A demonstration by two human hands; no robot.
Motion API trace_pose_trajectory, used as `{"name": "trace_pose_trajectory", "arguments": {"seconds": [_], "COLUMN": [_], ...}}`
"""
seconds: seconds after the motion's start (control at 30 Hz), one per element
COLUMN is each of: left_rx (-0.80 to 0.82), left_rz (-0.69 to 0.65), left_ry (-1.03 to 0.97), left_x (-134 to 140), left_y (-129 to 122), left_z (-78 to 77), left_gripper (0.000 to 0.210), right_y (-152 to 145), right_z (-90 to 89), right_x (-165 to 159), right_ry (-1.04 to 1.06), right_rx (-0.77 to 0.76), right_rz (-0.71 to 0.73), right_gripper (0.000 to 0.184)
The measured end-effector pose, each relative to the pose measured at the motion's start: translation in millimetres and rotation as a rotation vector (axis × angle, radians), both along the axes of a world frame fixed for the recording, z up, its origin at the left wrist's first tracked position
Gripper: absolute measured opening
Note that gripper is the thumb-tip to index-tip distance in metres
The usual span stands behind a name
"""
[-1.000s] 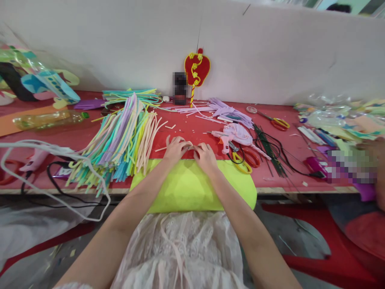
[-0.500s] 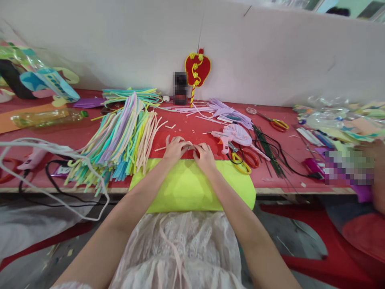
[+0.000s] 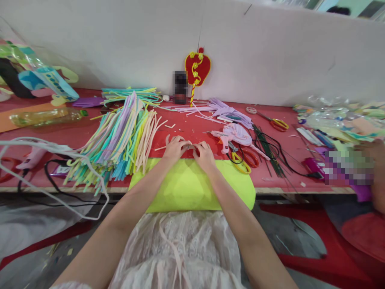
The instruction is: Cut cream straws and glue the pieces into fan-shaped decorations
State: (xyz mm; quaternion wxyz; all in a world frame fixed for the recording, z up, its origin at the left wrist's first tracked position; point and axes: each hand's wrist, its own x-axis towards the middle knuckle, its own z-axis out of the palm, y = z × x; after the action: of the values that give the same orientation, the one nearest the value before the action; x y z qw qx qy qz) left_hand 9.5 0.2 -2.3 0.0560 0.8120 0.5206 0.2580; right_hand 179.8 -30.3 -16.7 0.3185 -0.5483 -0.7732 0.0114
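Note:
My left hand [image 3: 175, 148] and my right hand [image 3: 205, 153] meet at the middle of the red table [image 3: 192, 128], just beyond a yellow-green foam sheet [image 3: 192, 184] that hangs over the table's front edge. Both pinch a small pale foam strip [image 3: 190, 146] between their fingertips. A thick fan of pastel foam strips [image 3: 120, 138] lies to the left of my left hand. A pink glue gun [image 3: 222, 138] and red-and-yellow scissors [image 3: 245, 158] lie to the right of my right hand.
A red foam ornament [image 3: 197, 68] leans on the white wall. Purple strips [image 3: 228, 110], green wires [image 3: 266, 146], a second pair of scissors [image 3: 275, 121], a plastic bottle [image 3: 45, 117] and cables [image 3: 51, 168] crowd the table. Another person's hand [image 3: 374, 160] is at the right edge.
My hands stay together on the small strip, fingers shifting only slightly. The view has drifted a little; nothing else has moved.

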Motion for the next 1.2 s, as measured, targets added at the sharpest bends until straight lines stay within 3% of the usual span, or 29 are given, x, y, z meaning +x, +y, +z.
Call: {"name": "trace_pose_trajectory", "arguments": {"seconds": [0.4,0.73,1.2], "left_rx": [-0.025,-0.051,-0.013], "left_rz": [0.003,0.002,-0.025], "left_ry": [-0.005,-0.044,-0.066], "left_x": [0.2,-1.3,-2.2], "left_y": [-0.4,0.8,0.2], "left_z": [1.2,0.4,0.5], "left_gripper": [0.024,0.024,0.024], "right_y": [-7.9,-0.1,-4.0], "right_z": [11.4,0.8,8.8], "right_x": [-5.5,1.5,7.7], "right_ry": [-0.093,0.044,-0.038], "right_rx": [-0.022,0.001,-0.038], "right_rz": [-0.006,0.0,0.002], "right_gripper": [0.031,0.031,0.034]}}
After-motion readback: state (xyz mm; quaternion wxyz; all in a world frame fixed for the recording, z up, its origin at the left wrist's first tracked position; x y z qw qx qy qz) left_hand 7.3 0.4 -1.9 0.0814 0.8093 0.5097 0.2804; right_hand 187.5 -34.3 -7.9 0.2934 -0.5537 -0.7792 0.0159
